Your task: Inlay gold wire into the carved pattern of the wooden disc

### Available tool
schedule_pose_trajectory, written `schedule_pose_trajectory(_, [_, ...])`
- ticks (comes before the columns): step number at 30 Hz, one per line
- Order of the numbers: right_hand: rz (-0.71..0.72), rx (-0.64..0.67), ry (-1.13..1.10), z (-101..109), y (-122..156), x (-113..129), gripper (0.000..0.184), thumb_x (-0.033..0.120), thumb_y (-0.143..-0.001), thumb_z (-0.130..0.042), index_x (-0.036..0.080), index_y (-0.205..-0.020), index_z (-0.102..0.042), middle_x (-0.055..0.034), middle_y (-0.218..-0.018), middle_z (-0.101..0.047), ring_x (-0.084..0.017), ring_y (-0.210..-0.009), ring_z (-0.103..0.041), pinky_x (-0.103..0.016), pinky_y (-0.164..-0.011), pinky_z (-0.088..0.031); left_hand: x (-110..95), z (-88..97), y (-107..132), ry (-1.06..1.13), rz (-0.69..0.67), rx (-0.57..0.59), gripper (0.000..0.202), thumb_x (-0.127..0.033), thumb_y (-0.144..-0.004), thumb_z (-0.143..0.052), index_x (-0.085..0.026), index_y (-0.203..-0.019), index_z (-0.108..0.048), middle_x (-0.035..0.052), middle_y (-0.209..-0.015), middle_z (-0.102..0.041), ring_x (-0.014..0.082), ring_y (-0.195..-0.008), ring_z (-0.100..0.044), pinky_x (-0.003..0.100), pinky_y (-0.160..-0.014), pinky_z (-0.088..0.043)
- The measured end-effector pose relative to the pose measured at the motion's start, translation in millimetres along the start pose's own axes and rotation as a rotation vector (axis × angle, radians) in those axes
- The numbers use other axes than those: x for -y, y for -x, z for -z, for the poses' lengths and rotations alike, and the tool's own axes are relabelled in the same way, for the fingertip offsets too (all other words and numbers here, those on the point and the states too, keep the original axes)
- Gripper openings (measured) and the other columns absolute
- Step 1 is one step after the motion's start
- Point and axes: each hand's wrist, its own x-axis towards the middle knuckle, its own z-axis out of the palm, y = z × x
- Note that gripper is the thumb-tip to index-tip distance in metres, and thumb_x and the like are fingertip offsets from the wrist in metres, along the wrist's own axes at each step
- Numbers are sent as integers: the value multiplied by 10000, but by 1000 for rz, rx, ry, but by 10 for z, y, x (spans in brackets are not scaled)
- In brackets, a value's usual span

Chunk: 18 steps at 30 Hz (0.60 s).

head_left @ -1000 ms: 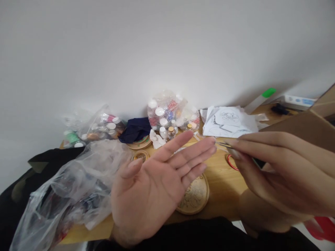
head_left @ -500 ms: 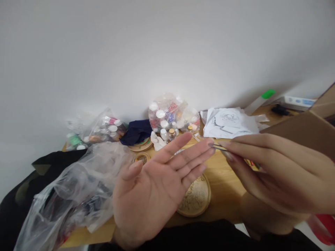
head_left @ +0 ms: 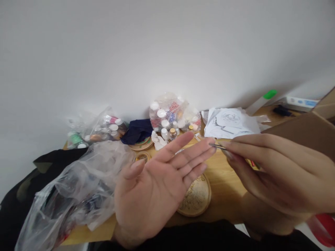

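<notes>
My left hand (head_left: pixel 154 184) is held palm up over the wooden table (head_left: pixel 225 177), fingers stretched out and empty. My right hand (head_left: pixel 272 170) pinches thin metal tweezers (head_left: pixel 217 146) between thumb and fingers. The tweezers' tip touches the fingertip of my left hand's middle finger. Under my left fingers lies a round wooden disc (head_left: pixel 196 198) with a drawn pattern. Whether the tweezers hold anything is too small to tell.
A crumpled clear plastic bag (head_left: pixel 75 188) lies at the left on dark cloth. Bags of small bottles (head_left: pixel 170 115) and jars (head_left: pixel 104 127) stand against the wall. Printed line drawings (head_left: pixel 230 122) lie at the back right, beside a brown cardboard box (head_left: pixel 306 132).
The tweezers' tip has stayed at my left fingertips. Both hands have barely shifted; the view has drifted slightly.
</notes>
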Motion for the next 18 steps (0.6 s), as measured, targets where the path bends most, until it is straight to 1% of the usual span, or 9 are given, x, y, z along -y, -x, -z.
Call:
schedule_pose_trajectory(5, [0, 27, -24, -6, 4, -15, 112, 41, -841, -678, 144, -881, -666, -38, -787, -700, -122, -688, -633, -263, -615, -485, 1, 5, 4, -16, -9, 6, 623, -468, -858, -490, -132, -1380, -550, 136, -1463, -551, 276, -1448, -414, 372, -1223, -261])
schedule_pose_trajectory(10, [-81, 43, -83, 1, 27, 21, 97, 68, -879, -619, 137, -876, -686, -56, -798, -689, -132, -670, -626, -281, -610, -482, 12, 12, 3, -65, -2, 18, 613, -498, -850, -427, -189, -1362, -562, 86, -1454, -568, 255, -1451, -413, 403, -1236, -211])
schedule_pose_trajectory(13, [-102, 34, -111, -1, 29, 65, 112, 76, -890, -606, 141, -850, -688, -62, -797, -692, -136, -685, -637, -285, -641, -492, 14, 18, -4, -92, -7, 19, 618, -502, -846, -391, -200, -1358, -560, 81, -1446, -575, 247, -1462, -396, 425, -1238, -185])
schedule_pose_trajectory(16, [-123, 16, -108, -9, 32, 95, 158, 101, -913, -576, 167, -817, -682, -55, -770, -686, -145, -677, -644, -293, -652, -505, 8, 19, -3, -87, -11, 16, 615, -498, -847, -391, -197, -1357, -560, 80, -1441, -580, 237, -1461, -399, 411, -1235, -202])
schedule_pose_trajectory(18, [-118, 4, -88, -9, 30, 96, 146, 117, -907, -589, 181, -813, -681, -53, -759, -684, -153, -669, -644, -298, -637, -505, 2, 16, 1, -72, -7, 12, 607, -493, -854, -418, -189, -1360, -560, 87, -1447, -574, 240, -1455, -407, 391, -1231, -227])
